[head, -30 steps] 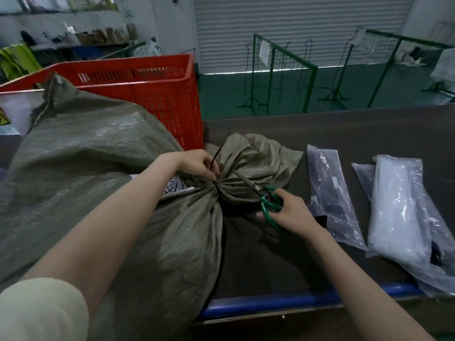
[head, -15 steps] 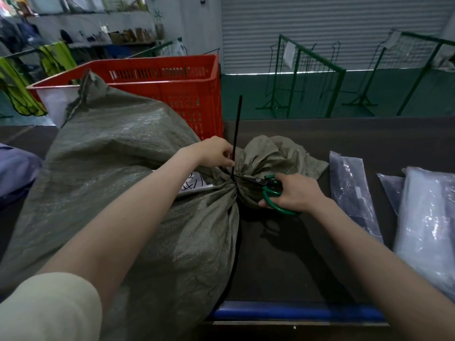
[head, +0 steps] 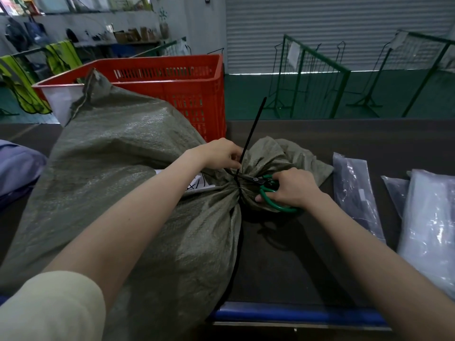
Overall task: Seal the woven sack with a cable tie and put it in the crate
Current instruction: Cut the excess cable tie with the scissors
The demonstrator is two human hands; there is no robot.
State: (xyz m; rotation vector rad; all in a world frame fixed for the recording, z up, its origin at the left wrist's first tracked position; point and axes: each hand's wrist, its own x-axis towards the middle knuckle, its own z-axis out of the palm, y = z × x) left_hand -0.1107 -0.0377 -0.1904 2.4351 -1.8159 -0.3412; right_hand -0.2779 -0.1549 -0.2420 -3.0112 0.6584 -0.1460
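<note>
The sack [head: 128, 193] is laid on its side on the dark table [head: 295, 254], bulk to the left, neck gathered at centre and cinched by a black tie [head: 253, 126]. The loose mouth fabric is fanned out just right of the cinch. The tie's free tail is seen standing up and tilted slightly right, past the crate's near corner. The tail is pinched low down, just above the neck, by the left hand [head: 219, 153], fingers closed around it and knuckles resting against the sack. Green-handled scissors [head: 268, 190] are held in the right hand [head: 293, 188], fingers curled through and around the loops, hand pressed against the bunched fabric. The blades are pointed left toward the base of the tail, right at the cinch; whether the tie is actually between the blades cannot be told, the area being small and dark. A white label with black marks is partly visible on the sack, under the left forearm. The red crate [head: 172, 89] is positioned behind the sack, touching or nearly touching its upper side. Two clear plastic bags [head: 357, 193] are lying on the table well right of the sack, apart from both hands. A blue edge rail [head: 295, 313] is visible along the table's near side.
</note>
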